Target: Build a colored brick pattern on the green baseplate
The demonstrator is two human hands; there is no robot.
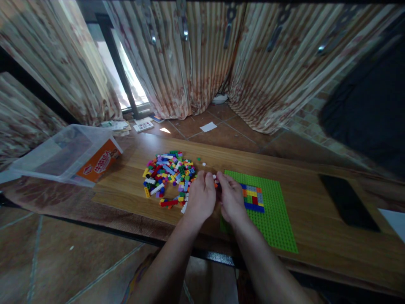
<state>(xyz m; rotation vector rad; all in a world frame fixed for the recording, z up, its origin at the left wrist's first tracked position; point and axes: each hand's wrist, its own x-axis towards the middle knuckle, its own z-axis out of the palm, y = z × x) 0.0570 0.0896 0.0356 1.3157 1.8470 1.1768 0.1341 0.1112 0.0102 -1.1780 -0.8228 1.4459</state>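
My left hand (201,196) and my right hand (231,197) meet over the left edge of a green baseplate (274,215), fingers curled together around small bricks that I cannot make out clearly. On the baseplate sits a small flat build of blue, yellow, red and grey bricks (253,197), just right of my right hand. A heap of several loose coloured bricks (167,175) lies on the wooden table, left of my left hand.
A clear plastic tub with an orange label (74,156) lies on its side at the table's left end. A black phone (348,202) rests flat at the right. Striped curtains (202,63) hang behind, with papers (144,125) on the tiled floor.
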